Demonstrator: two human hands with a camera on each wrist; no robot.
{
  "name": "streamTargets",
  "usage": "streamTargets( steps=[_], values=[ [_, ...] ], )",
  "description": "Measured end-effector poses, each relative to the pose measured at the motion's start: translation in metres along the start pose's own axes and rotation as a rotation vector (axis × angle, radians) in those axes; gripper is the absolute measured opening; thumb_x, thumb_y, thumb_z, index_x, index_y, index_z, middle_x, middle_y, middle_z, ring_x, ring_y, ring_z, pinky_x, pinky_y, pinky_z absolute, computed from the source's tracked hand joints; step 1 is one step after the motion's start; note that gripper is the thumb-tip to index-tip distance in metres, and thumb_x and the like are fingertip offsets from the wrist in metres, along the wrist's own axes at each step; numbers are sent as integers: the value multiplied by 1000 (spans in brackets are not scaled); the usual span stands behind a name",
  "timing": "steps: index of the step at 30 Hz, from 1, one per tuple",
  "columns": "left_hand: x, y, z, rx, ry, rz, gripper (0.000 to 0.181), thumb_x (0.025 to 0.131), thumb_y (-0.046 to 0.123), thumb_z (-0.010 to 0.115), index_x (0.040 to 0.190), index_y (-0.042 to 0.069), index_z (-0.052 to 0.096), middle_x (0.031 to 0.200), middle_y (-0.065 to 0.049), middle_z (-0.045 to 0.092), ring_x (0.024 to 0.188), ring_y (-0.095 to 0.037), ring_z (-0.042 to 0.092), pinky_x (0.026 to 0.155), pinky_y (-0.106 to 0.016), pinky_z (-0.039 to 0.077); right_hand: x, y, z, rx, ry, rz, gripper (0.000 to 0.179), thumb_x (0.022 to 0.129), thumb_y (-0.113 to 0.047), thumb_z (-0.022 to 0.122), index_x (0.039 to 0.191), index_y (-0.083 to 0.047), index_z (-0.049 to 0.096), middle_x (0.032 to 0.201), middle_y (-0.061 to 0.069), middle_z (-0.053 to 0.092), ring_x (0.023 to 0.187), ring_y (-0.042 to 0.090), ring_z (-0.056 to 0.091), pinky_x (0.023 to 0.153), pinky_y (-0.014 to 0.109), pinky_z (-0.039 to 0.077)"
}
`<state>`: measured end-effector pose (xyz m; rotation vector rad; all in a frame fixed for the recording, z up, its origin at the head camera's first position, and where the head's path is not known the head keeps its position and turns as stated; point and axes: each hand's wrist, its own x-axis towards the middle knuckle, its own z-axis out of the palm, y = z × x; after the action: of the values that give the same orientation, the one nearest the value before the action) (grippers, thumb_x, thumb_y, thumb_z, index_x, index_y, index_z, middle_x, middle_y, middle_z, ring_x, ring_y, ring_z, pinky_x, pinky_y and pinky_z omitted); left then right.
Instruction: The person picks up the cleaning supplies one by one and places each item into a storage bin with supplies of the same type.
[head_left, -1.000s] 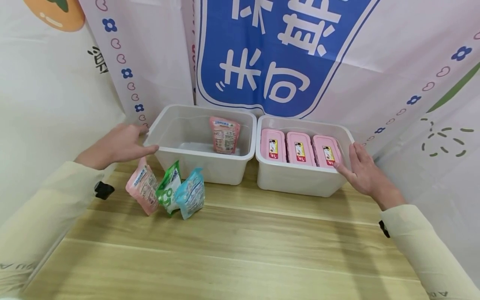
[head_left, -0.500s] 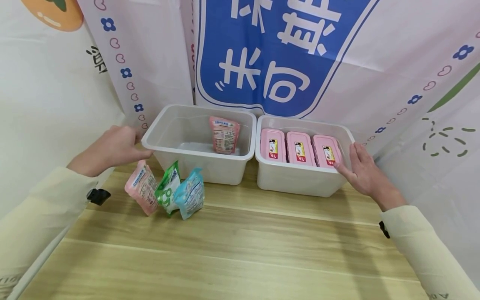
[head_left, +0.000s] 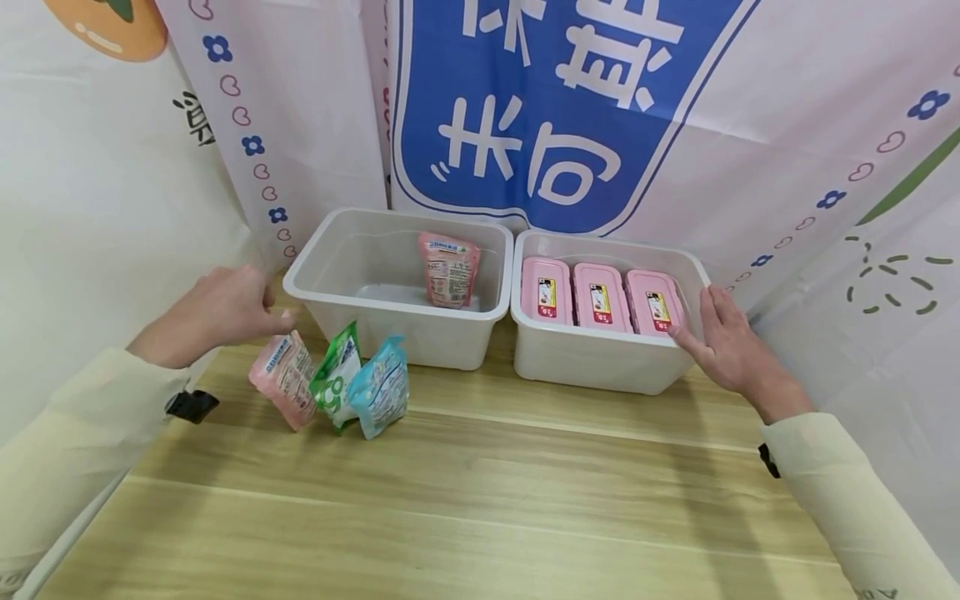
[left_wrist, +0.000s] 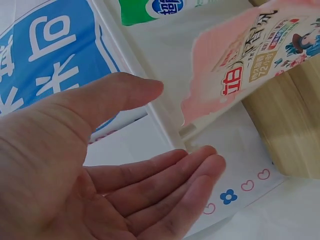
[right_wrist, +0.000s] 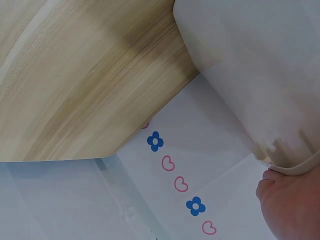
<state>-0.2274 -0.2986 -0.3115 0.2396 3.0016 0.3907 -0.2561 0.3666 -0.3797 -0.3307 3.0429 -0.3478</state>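
Note:
In the head view, my left hand hovers just above the top of a pink pouch that stands on the table. Its thumb and fingers are apart with nothing between them, as the left wrist view shows; there the pouch's printed face lies beyond the fingertips. Beside that pouch stand a green one and a light blue one. My right hand rests on the front right corner of the right white bin, fingers extended along its side and thumb at the front rim.
The left white bin stands against the right one, with another pink pouch upright inside. Three pink lidded boxes sit in the right bin. Printed cloth hangs behind and along both sides of the wooden table.
My left hand has left the left bin's rim, moving down and slightly left to above the pink pouch. The right hand stays on the right bin.

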Motion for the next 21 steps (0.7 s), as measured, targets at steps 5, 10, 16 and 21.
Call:
streamTargets(
  steps=[5, 10, 16, 21],
  values=[
    [-5, -4, 4, -7, -45, -15, 52, 92, 34, 75, 54, 20, 42, 51, 9, 33, 50, -8, 34, 47, -20, 28, -1, 0, 0, -3, -7, 7, 95, 110, -59, 31, 164, 6, -14, 173, 31, -19, 161, 53, -11, 127, 75, 9],
    [-9, -7, 9, -35, -76, -12, 45, 91, 32, 77, 56, 16, 53, 53, 7, 43, 52, -10, 40, 48, -21, 30, -1, 0, 0, -3, -12, 10, 96, 111, -59, 31, 163, 6, -15, 172, 30, -20, 161, 53, -12, 127, 75, 8],
    [-11, -10, 15, -72, -97, 3, 30, 89, 27, 81, 69, 7, 71, 62, 1, 62, 58, -14, 49, 49, -25, 35, -2, 0, 0, -1, -7, 8, 95, 111, -58, 32, 164, 6, -14, 173, 30, -19, 161, 52, -12, 126, 75, 9],
    [-12, -11, 18, -79, -112, -13, 26, 88, 25, 81, 74, 5, 71, 67, -3, 66, 61, -18, 54, 52, -28, 41, -1, 1, 1, 9, 3, 3, 95, 111, -57, 32, 163, 6, -14, 172, 30, -20, 161, 53, -12, 127, 75, 8]
  ],
)
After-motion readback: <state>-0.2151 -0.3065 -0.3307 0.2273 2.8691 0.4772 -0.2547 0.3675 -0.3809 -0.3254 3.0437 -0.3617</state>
